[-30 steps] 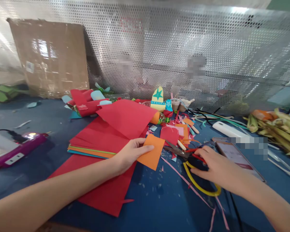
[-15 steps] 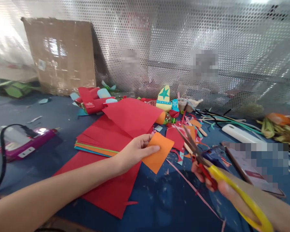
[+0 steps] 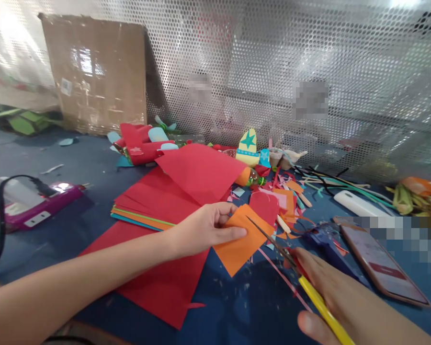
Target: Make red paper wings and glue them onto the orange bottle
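My left hand (image 3: 211,227) is closed on a square piece of orange paper (image 3: 242,249), thumb on top and fingers bent behind. My right hand (image 3: 318,287) grips scissors (image 3: 318,304) with yellow and red handles. Their blades lie across the orange paper at its right side, the tip pointing up and left; whether they cut into it or only overlap it, I cannot tell. Beneath my left forearm lie large red sheets (image 3: 158,282). Under the upper red sheets, the edges of green, orange and blue sheets show.
Paper scraps (image 3: 290,199) litter the table right of centre. A phone (image 3: 384,268) and a white glue gun-like stick (image 3: 359,203) lie at the right. A purple power strip (image 3: 39,211) with a black cord sits left. Cardboard (image 3: 96,76) leans at the back, near a paper-decorated bottle (image 3: 247,155).
The scissors have come left from beside the orange paper to over it, and their blades have turned flatter and closer together. The orange paper has shifted slightly right and down.
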`<state>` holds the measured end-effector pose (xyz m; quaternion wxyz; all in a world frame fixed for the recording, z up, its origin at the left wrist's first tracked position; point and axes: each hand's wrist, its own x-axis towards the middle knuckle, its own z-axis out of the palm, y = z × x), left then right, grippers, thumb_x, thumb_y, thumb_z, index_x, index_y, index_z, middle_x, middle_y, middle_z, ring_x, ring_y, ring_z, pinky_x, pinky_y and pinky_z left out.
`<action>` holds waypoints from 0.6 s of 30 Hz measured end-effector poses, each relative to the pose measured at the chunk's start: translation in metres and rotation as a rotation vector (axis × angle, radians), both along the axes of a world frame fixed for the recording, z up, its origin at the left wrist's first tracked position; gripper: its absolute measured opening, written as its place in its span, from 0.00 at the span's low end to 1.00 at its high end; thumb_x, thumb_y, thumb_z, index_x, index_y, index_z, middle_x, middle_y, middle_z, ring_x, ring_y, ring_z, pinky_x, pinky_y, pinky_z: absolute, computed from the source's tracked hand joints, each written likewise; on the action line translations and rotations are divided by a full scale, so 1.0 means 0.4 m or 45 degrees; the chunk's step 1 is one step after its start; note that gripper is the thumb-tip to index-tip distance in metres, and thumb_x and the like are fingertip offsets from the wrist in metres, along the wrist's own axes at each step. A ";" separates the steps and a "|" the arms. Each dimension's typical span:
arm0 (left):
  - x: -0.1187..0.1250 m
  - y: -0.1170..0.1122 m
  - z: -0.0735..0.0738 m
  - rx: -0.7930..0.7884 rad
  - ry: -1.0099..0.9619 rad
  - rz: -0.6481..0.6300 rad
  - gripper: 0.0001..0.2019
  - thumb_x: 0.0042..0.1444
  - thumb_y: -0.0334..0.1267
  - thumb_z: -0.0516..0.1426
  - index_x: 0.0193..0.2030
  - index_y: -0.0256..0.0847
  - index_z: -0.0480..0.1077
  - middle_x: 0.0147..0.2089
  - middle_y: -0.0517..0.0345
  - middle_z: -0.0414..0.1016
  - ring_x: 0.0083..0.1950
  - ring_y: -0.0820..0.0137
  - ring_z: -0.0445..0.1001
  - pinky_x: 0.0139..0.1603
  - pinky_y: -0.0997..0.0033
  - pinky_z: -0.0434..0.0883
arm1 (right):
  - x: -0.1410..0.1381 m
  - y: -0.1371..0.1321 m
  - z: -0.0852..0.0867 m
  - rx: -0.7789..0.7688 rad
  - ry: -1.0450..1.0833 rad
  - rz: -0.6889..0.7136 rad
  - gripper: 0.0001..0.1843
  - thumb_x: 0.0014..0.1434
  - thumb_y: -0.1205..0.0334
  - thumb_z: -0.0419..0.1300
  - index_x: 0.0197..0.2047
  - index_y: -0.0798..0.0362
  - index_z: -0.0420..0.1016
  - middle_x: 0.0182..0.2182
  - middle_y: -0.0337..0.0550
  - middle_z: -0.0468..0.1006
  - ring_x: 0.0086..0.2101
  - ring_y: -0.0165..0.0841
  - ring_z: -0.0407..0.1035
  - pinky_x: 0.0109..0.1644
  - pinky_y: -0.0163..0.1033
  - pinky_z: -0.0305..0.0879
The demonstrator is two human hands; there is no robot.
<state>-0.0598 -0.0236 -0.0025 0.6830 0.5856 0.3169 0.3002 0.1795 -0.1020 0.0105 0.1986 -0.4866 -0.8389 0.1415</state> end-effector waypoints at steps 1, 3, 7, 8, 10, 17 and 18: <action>0.000 -0.001 0.000 0.008 0.015 0.007 0.11 0.48 0.38 0.65 0.35 0.37 0.69 0.30 0.62 0.75 0.30 0.76 0.73 0.31 0.79 0.67 | -0.002 0.000 0.000 0.007 -0.031 0.053 0.29 0.52 0.44 0.59 0.54 0.48 0.73 0.45 0.49 0.79 0.43 0.47 0.75 0.42 0.44 0.75; 0.002 -0.003 0.001 0.021 0.022 0.017 0.12 0.48 0.39 0.65 0.35 0.37 0.69 0.29 0.62 0.75 0.30 0.76 0.72 0.30 0.79 0.66 | -0.007 -0.002 0.001 0.038 -0.090 0.124 0.30 0.56 0.44 0.56 0.58 0.50 0.68 0.48 0.53 0.77 0.45 0.48 0.74 0.44 0.46 0.74; 0.004 -0.003 0.003 0.020 0.022 0.011 0.11 0.49 0.40 0.64 0.34 0.36 0.69 0.28 0.62 0.73 0.28 0.77 0.70 0.29 0.79 0.65 | -0.009 -0.006 -0.001 0.074 -0.120 0.168 0.32 0.60 0.42 0.50 0.59 0.53 0.65 0.49 0.56 0.76 0.46 0.47 0.74 0.48 0.45 0.72; 0.004 -0.003 0.003 0.019 0.022 0.009 0.11 0.50 0.39 0.63 0.34 0.36 0.68 0.28 0.63 0.73 0.28 0.77 0.70 0.29 0.79 0.65 | -0.007 -0.007 -0.005 0.090 -0.124 0.180 0.32 0.60 0.41 0.49 0.59 0.54 0.65 0.48 0.56 0.77 0.46 0.46 0.74 0.47 0.44 0.72; 0.004 -0.001 0.001 0.016 0.017 0.000 0.10 0.50 0.38 0.63 0.34 0.36 0.68 0.28 0.63 0.72 0.28 0.78 0.69 0.28 0.80 0.64 | 0.001 -0.011 -0.015 0.141 -0.146 0.192 0.33 0.61 0.40 0.47 0.58 0.56 0.66 0.46 0.57 0.78 0.44 0.46 0.75 0.44 0.43 0.74; 0.003 0.002 -0.003 -0.002 0.033 -0.003 0.09 0.51 0.37 0.62 0.35 0.36 0.68 0.27 0.64 0.71 0.28 0.77 0.69 0.29 0.78 0.63 | 0.015 -0.011 -0.043 0.160 -0.093 0.145 0.36 0.60 0.36 0.45 0.58 0.56 0.64 0.44 0.56 0.78 0.41 0.46 0.75 0.38 0.43 0.74; 0.003 0.002 -0.001 -0.007 0.027 -0.006 0.08 0.52 0.36 0.62 0.35 0.36 0.68 0.27 0.64 0.72 0.27 0.77 0.69 0.29 0.78 0.64 | 0.014 -0.009 -0.044 0.116 -0.078 0.124 0.35 0.59 0.35 0.45 0.55 0.55 0.67 0.41 0.54 0.78 0.38 0.44 0.76 0.36 0.42 0.74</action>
